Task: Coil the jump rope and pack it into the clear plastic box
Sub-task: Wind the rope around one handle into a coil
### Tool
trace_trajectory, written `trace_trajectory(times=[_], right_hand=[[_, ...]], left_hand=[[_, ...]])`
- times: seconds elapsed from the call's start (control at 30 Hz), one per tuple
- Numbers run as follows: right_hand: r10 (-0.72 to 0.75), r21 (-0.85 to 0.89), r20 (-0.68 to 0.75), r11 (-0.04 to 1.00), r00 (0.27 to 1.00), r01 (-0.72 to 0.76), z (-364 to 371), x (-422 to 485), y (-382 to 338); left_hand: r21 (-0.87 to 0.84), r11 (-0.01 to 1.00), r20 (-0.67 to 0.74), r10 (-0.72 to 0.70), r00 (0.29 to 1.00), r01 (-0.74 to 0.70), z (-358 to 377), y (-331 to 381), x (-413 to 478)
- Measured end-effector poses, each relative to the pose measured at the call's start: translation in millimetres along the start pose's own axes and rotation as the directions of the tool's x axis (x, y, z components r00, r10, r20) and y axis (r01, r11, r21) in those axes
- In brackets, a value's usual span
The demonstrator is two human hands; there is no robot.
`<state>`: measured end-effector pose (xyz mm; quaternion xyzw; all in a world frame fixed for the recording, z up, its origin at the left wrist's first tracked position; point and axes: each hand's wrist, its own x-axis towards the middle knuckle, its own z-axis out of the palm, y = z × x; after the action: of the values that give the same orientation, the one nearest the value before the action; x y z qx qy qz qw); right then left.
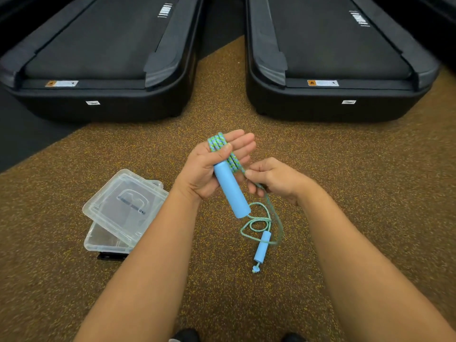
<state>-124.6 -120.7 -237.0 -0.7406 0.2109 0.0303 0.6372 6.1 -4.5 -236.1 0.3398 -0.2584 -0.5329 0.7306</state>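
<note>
— Room to move?
— Lots of bare floor right of the right hand. Far ahead of both hands, one black treadmill on the left, second treadmill on the right, a strip of floor between.
— And the jump rope?
— Looped over the left hand, pinned under its thumb, fingers nearly straight. Blue handle across that palm, pointing down. Right hand just beside, pinching one strand. Rest of it on the floor below the hands, with the other handle.
— The clear plastic box?
— On the floor, down-left of the left hand, lid crooked on top.
— Floor?
— Brown, yellow specks.
</note>
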Motion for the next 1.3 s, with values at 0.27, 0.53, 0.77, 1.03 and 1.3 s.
trace_trajectory(times=[0.27, 0.53, 0.77, 1.03, 1.3], right_hand=[[0.114, -0.237, 0.054, 0.967, 0.992, -0.098, -8.6, -11.6, -25.4], [0.101, -0.259, 0.033, 0.962, 0.994, -0.089, -15.8, -21.0, -42.4], [-0.088, -0.423, -0.099, 0.905, 0.991, 0.038, -20.8, -17.5, -47.7], [-0.299, -0.556, -0.211, 0.820, 0.931, 0.137, -27.6, -16.1, -46.1], [-0.365, -0.450, -0.243, 0.863, 0.899, 0.229, -29.5, -11.7, -38.7]], left_hand=[[0.141, 0.989, -0.046, -0.049, 0.998, 0.055, -2.2, -4.4, 0.0], [0.238, 0.967, -0.007, -0.095, 0.995, 0.094, 5.2, -5.9, 0.6], [0.272, 0.949, -0.001, -0.165, 0.986, 0.159, 6.8, -9.6, -0.4], [0.247, 0.932, 0.083, -0.293, 0.953, 0.265, 11.0, -11.7, -2.9], [0.221, 0.932, 0.165, -0.326, 0.931, 0.287, 18.2, -5.6, -7.3]])
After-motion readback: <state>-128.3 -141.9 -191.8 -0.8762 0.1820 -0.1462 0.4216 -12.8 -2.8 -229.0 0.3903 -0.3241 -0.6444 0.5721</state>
